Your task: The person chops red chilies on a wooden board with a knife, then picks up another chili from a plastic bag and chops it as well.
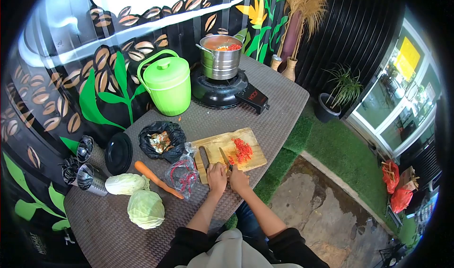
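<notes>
My right hand (pixel 239 179) is closed around the handle of a knife (pixel 223 153), whose blade points away from me over the wooden cutting board (pixel 215 138). Beside it, my left hand (pixel 217 177) rests on the board's near edge with its fingers curled under. Whatever lies beneath those fingers is hidden. Finely chopped red pieces (pixel 243 151), chili-like in look, are heaped on the board's right side. A dark elongated shape (pixel 204 157) lies along the board's left part. Just left of the board is a clear plastic bag (pixel 183 176) with thin red items in it.
A steel pot (pixel 220 62) with red and orange food stands on a portable stove (pixel 220 90). Around the table are a green lidded bucket (pixel 168 86), black scrap bag (pixel 161 140), carrot (pixel 156 178), cabbages (pixel 145 209), black plates (pixel 118 153) and cutlery holders (pixel 92 179).
</notes>
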{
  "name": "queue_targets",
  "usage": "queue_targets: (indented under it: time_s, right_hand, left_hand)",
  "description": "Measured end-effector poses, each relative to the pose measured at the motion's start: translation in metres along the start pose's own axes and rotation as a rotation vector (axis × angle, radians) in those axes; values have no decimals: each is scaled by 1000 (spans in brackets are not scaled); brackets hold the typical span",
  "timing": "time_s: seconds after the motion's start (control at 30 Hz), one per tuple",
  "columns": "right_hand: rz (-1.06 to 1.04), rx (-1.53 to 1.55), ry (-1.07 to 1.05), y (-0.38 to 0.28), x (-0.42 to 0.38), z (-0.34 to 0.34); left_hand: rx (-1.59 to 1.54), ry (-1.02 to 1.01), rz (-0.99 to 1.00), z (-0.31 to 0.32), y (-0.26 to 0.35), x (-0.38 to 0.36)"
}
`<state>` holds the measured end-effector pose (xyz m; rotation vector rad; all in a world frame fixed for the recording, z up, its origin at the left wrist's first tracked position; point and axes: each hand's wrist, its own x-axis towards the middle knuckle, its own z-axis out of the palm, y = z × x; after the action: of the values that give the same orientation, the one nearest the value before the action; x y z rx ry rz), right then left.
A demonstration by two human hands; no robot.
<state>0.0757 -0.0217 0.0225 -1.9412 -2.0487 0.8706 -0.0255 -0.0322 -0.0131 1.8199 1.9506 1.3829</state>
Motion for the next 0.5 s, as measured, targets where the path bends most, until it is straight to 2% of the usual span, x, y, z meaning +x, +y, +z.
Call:
queue_targets:
  time_s: [0.2,0.5]
  right_hand:
    - [64,56,87,-8,-11,14]
    - [28,-2,24,-9,-13,-4]
  left_hand:
    - [20,-26,-20,-1,0,-1]
    - [-86,-23,-34,-6,3,-1]
